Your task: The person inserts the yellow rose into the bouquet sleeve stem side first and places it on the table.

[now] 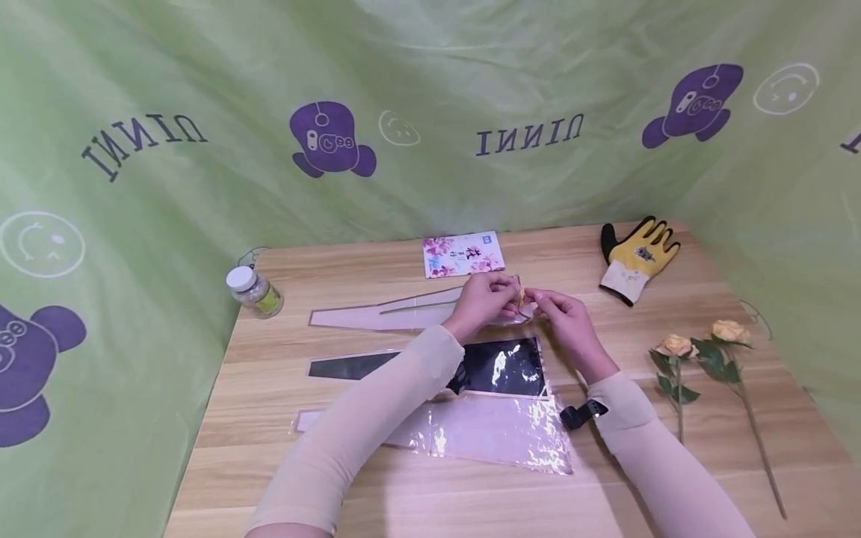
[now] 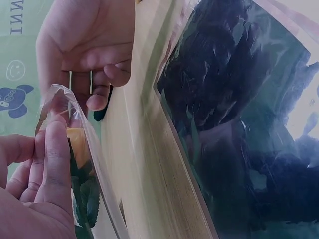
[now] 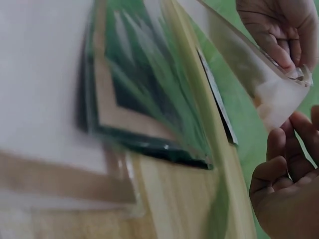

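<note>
A clear, pale-bordered flower sleeve (image 1: 350, 317) stretches across the table's upper middle, with a rose inside it. That rose's green stem (image 1: 417, 305) runs leftward, and its orange bloom (image 2: 79, 149) and dark leaves (image 2: 85, 196) are near the wide mouth. My left hand (image 1: 486, 299) pinches the sleeve's edge beside the bloom. Opposite, my right hand (image 1: 570, 323) has its fingertips on the mouth's other edge. In the right wrist view the bloom (image 3: 269, 102) shows blurred through the film, between the left hand (image 3: 284, 30) above and the right hand (image 3: 289, 189) below.
Below lie a black sleeve (image 1: 504, 366) and a pale sleeve (image 1: 498, 430). Two artificial roses (image 1: 676, 345) (image 1: 732, 332) are at right, a yellow work glove (image 1: 642, 254) at back right. A floral booklet (image 1: 463, 254) is behind the hands, a lidded jar (image 1: 255, 291) at left.
</note>
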A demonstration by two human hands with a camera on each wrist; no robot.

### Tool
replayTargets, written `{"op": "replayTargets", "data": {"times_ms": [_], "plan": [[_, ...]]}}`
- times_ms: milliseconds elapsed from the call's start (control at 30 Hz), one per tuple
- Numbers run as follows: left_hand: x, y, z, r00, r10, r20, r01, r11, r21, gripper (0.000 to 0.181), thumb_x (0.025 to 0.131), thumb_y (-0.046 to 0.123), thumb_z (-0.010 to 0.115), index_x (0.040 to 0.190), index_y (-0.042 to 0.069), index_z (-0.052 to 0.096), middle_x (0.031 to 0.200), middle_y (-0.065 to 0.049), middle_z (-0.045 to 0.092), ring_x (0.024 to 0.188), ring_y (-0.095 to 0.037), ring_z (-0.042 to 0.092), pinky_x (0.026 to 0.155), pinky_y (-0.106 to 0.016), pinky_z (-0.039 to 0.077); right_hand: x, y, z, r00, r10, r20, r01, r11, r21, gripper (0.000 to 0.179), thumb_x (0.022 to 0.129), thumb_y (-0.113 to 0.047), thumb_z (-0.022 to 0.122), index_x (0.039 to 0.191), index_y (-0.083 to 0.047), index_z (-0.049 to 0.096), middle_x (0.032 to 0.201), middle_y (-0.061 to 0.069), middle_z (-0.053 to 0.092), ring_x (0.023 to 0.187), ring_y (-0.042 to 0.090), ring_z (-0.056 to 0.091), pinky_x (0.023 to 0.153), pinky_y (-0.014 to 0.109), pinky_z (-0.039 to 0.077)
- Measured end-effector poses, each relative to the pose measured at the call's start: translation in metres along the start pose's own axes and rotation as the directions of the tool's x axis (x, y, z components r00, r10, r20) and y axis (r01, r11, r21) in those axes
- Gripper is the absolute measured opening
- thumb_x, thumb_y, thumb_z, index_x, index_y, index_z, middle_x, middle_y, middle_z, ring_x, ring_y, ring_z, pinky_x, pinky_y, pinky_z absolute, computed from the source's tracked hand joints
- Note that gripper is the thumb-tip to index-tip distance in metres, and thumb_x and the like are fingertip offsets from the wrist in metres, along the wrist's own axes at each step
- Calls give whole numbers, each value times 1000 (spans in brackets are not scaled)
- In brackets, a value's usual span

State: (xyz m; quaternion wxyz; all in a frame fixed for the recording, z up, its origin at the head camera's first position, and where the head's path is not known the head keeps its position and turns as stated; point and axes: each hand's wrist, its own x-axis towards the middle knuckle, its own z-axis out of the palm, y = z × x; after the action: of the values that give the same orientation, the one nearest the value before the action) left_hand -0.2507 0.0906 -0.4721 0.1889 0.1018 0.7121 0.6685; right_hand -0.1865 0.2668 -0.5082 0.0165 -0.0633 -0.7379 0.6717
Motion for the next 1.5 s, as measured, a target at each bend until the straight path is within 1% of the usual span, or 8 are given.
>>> {"op": "replayTargets", "data": {"times_ms": [233,467,733,967,1233,1367,1433,1500], "plan": [[0,1,1,1000,-2,-11,2,1000,-3,10,96,6,70,103,2,74,81,-8,73,64,-20,69,61,-32,65,1,-2,4,999,33,35,-37,992,118,53,107,-46,48,134,-3,63,118,2,67,90,18,53,68,25,47],[1,-1,1,1000,7,1,-7,1000,14,12,97,8,70,107,4,74,83,-5,74,66,-21,71,63,-33,65,1,-1,6,995,50,83,-55,996,65,70,106,-58,32,139,-1,56,118,9,59,77,17,46,59,23,44],[3,0,8,1000,2,-25,-2,1000,20,12,97,8,70,106,1,74,80,-4,73,61,-18,69,59,-31,65,10,-1,16,987,38,155,-27,997,-69,80,107,-58,14,150,4,42,143,26,50,106,13,53,89,25,46],[7,-7,2,999,1,-32,-1,1000,14,11,97,6,69,106,4,75,81,-6,73,63,-19,70,61,-32,65,7,0,8,994,43,105,-48,998,46,67,110,-50,25,140,3,52,130,13,60,81,17,48,57,23,43],[13,-15,-2,999,-32,-8,32,999,-34,17,99,12,68,108,-1,73,88,-12,73,70,-23,72,65,-32,65,8,2,2,999,-31,6,32,996,-82,46,108,-36,52,130,3,61,126,20,66,107,31,57,92,36,50],[12,-16,-10,1000,21,12,-22,999,50,24,101,17,66,113,-3,72,97,-15,72,71,-25,73,64,-32,65,13,2,-1,990,-118,-78,91,953,-290,42,103,-37,62,119,2,68,112,19,70,99,26,61,87,31,51],[9,-15,-20,998,63,19,-65,985,160,25,102,16,63,116,-2,72,102,-17,72,70,-25,73,62,-31,65,17,0,-1,980,-171,-104,112,898,-426,42,100,-41,66,112,-1,71,104,15,71,88,25,62,78,31,52],[5,-13,-33,995,89,37,-96,946,310,26,103,14,60,121,-1,71,102,-15,73,69,-23,73,58,-29,63,22,-4,0,974,-203,-101,118,836,-537,42,97,-45,68,107,-4,73,100,12,71,82,25,61,73,33,51]]}}
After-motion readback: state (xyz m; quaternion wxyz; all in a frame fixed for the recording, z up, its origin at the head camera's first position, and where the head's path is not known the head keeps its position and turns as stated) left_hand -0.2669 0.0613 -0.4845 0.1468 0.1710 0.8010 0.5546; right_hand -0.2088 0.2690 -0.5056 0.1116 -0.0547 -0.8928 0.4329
